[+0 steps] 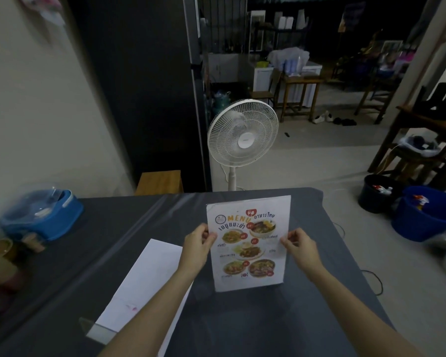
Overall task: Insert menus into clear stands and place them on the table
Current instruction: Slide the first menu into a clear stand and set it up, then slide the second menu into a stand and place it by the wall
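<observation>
Forearms: both cut off by the bottom edge.
Left hand (197, 243): fingers behind the menu (247, 243); only the thumb shows on its front.
Right hand (298, 243): fingertips likewise hidden behind the sheet.
Stand (286, 202): too clear to trace; only a faint rim past the menu's top right corner.
Menu small print: too small to read.
White sheet (144, 282): near end covered by the left forearm.
Left-edge clutter (0, 264): blurred, cut by the frame.
Blue tub (40, 215): blurred; contents unclear.
Back room (307, 60): dark, details lost.
</observation>
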